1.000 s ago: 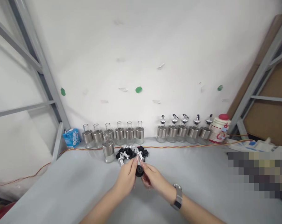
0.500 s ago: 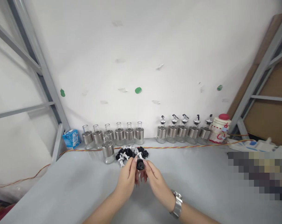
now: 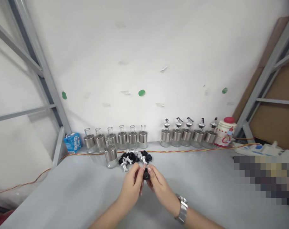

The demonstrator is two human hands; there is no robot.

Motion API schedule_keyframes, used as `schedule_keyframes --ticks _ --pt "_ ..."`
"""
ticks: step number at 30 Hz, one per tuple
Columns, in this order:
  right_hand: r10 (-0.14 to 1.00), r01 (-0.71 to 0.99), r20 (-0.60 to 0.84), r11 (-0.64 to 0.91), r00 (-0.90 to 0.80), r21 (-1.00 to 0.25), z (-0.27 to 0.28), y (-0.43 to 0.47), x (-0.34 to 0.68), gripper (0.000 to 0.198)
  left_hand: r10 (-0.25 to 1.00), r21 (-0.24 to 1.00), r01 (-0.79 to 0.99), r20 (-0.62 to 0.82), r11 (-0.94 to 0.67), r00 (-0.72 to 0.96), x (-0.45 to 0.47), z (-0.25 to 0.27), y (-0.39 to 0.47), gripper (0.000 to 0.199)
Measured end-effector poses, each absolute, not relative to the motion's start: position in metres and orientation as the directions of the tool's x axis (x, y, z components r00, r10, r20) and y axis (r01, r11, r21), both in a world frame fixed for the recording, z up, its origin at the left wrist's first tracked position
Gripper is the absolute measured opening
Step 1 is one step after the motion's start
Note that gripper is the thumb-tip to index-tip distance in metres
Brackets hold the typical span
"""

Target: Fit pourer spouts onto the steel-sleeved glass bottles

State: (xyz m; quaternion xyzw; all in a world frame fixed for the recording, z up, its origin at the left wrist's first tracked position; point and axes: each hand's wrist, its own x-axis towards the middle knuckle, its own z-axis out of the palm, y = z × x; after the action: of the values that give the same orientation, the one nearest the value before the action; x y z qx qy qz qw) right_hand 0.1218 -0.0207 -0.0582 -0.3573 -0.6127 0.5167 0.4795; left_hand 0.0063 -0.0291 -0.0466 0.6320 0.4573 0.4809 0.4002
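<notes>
My left hand (image 3: 132,182) and my right hand (image 3: 159,183) meet over the grey table, fingers closed from both sides around a black bottle pourer stopper (image 3: 146,174). Its round dark end faces me; the rest is mostly hidden by my fingers. Just beyond my hands lies a pile of silver-and-black pourer parts (image 3: 130,157). Left of that pile stands a glass bottle with a metal sleeve (image 3: 110,153), its neck uncapped. A metal watch (image 3: 182,208) is on my right wrist.
Several open bottles (image 3: 122,138) line the wall at left, and several bottles with pourers (image 3: 177,135) at right. A blue carton (image 3: 73,142) and a white jug with red lid (image 3: 225,133) stand at the ends. A twisted wire (image 3: 158,151) crosses the table's back.
My hands have drawn closer together around the stopper, which now sits slightly lower and shows less of its wide black base. The bottles and pile have not moved.
</notes>
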Motion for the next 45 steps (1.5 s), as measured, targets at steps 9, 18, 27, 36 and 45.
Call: schedule_keyframes --ticks 9,18,27,36,45 --pt "0.926 0.089 0.295 0.323 -0.236 -0.942 -0.056 -0.020 0.126 0.035 0.961 0.933 0.239 0.244 -0.269 0.128 0.007 -0.048 -0.032 0.027" --pt "0.885 -0.073 0.381 0.376 -0.268 -0.924 -0.044 -0.024 0.128 0.032 0.756 0.665 0.362 0.595 -0.653 0.272 -0.006 -0.042 -0.036 0.007" --pt "0.858 -0.040 0.422 0.430 -0.293 -0.902 -0.045 -0.022 0.133 0.033 0.647 0.460 0.482 0.673 -0.745 0.358 -0.014 -0.048 -0.030 0.011" --pt "0.878 -0.091 0.369 0.359 -0.305 -0.929 -0.047 -0.021 0.129 0.033 0.705 0.492 0.537 0.634 -0.685 0.318 -0.013 -0.045 -0.031 0.006" --pt "0.888 0.080 0.355 0.392 -0.291 -0.916 -0.046 -0.021 0.134 0.028 0.782 0.564 0.560 0.548 -0.607 0.297 -0.010 -0.043 -0.031 0.013"
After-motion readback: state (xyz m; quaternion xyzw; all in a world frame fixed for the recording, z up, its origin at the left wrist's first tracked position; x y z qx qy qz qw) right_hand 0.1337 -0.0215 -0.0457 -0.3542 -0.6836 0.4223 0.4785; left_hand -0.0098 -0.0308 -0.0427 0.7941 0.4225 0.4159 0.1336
